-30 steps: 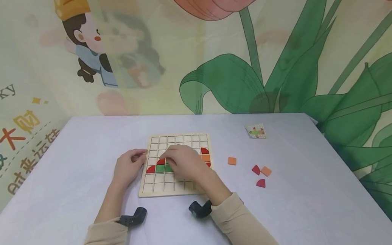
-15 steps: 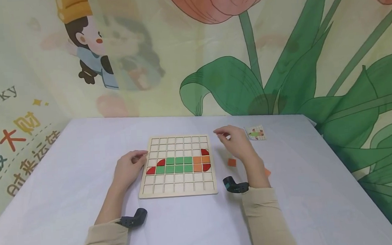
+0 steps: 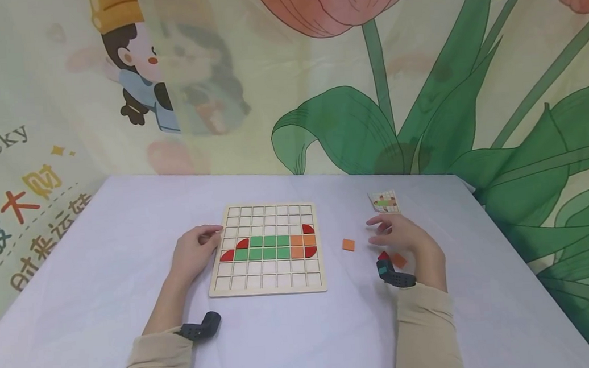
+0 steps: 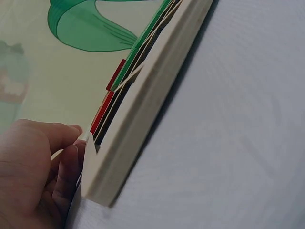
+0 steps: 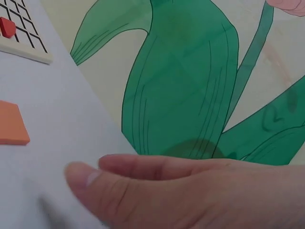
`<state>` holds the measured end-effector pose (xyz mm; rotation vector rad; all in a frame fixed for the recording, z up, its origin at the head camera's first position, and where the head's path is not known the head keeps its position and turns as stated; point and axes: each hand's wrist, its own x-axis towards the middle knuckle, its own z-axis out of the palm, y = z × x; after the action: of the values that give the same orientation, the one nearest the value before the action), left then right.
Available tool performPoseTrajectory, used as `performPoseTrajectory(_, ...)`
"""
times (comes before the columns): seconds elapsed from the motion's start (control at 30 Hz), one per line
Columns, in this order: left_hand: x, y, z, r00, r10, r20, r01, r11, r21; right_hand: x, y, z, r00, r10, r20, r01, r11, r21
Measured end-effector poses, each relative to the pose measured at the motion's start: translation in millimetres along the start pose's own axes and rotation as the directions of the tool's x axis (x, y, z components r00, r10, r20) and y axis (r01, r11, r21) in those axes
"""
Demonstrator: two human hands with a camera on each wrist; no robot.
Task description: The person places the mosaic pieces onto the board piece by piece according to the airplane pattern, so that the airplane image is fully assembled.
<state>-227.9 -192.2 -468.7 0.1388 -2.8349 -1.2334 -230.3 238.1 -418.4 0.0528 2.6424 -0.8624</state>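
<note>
A wooden grid board (image 3: 270,281) lies on the table, holding several green squares (image 3: 269,247), orange squares and red quarter-circle pieces. At its left edge is my left hand (image 3: 191,254), fingers loosely bent and fingertips right at the rim; the left wrist view has this hand (image 4: 28,167) beside the board's corner (image 4: 102,186). To the right, my right hand (image 3: 408,236) hovers with thumb and fingers apart and nothing between them. Just below it show a red quarter-circle piece (image 3: 383,255) and an orange square (image 3: 399,260), partly covered by the wrist camera and hand.
Another orange square (image 3: 348,244) lies between the board and the right hand. A small pattern card (image 3: 384,201) sits beyond that hand. Black cameras are strapped to both wrists, and a printed cloth (image 3: 321,119) hangs behind the table.
My right hand has moved off the board to the right, then down toward the loose pieces. Its fingers have parted. The left hand stays at the board's edge.
</note>
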Motion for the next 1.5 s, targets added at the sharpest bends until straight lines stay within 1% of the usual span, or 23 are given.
performPoseTrajectory(0.07, -0.1, -0.9, 0.1, 1.0, 0.0, 0.0, 0.0, 1.0, 0.0, -0.8, 1.7, 1.0, 0.999, 0.015, 0.039, -0.014, 1.0, -0.011)
performPoseTrajectory(0.2, -0.3, -1.9, 0.1, 1.0, -0.001, 0.0, 0.001, 1.0, 0.0, -0.4, 2.2, 3.8, 0.996, 0.045, 0.082, -0.044, 0.999, -0.008)
performPoseTrajectory(0.3, -0.6, -2.0, -0.3, 1.0, -0.003, -0.002, 0.003, 1.0, 0.0, 0.7, 1.7, 6.0, 0.995, 0.054, 0.088, -0.053, 0.999, -0.009)
performPoseTrajectory(0.53, -1.0, -2.1, -1.4, 1.0, -0.006, -0.003, 0.006, 1.0, 0.0, 3.3, -2.1, 9.9, 0.996, 0.018, 0.089, -0.016, 1.0, -0.016)
performPoseTrajectory(0.63, -1.4, -2.8, -1.6, 1.0, -0.01, -0.004, 0.01, 1.0, 0.0, 4.3, -8.8, 15.1, 0.995, 0.004, 0.095, -0.002, 1.0, -0.019)
performPoseTrajectory(0.73, -1.9, -3.8, -1.6, 1.0, -0.013, -0.005, 0.013, 1.0, -0.002, 7.8, -20.2, 23.8, 0.996, 0.007, 0.087, -0.004, 0.999, -0.035)
performPoseTrajectory(0.83, -2.3, -4.3, -1.5, 1.0, -0.016, -0.003, 0.016, 1.0, -0.005, 14.1, -32.5, 33.9, 0.999, 0.01, 0.052, -0.007, 0.999, -0.052)
performPoseTrajectory(0.93, -2.3, -4.5, -1.7, 1.0, -0.017, 0.002, 0.017, 1.0, -0.008, 20.8, -43.1, 42.6, 1.0, -0.002, -0.002, 0.002, 0.999, -0.052)
performPoseTrajectory(1.13, -1.7, -4.1, -2.4, 1.0, -0.016, -0.001, 0.016, 1.0, -0.008, 32.1, -58.2, 54.5, 0.993, -0.076, -0.089, 0.07, 0.995, -0.072)
performPoseTrajectory(1.2, -1.5, -3.8, -2.4, 1.0, -0.017, 0.001, 0.017, 1.0, -0.009, 34.9, -61.6, 57.5, 0.991, -0.086, -0.107, 0.079, 0.995, -0.063)
performPoseTrajectory(1.3, -0.8, -3.4, -1.5, 1.0, -0.018, 0.004, 0.018, 1.0, -0.011, 37.3, -65.2, 60.9, 0.988, -0.073, -0.137, 0.069, 0.997, -0.032)
performPoseTrajectory(1.4, 0.1, -3.0, -0.3, 1.0, -0.013, 0.001, 0.013, 1.0, -0.009, 38.3, -67.0, 62.4, 0.979, -0.075, -0.19, 0.078, 0.997, 0.004)
performPoseTrajectory(1.5, 0.2, -2.2, 0.4, 1.0, -0.006, -0.003, 0.006, 1.0, -0.008, 38.8, -70.1, 63.8, 0.959, -0.077, -0.273, 0.098, 0.993, 0.064)
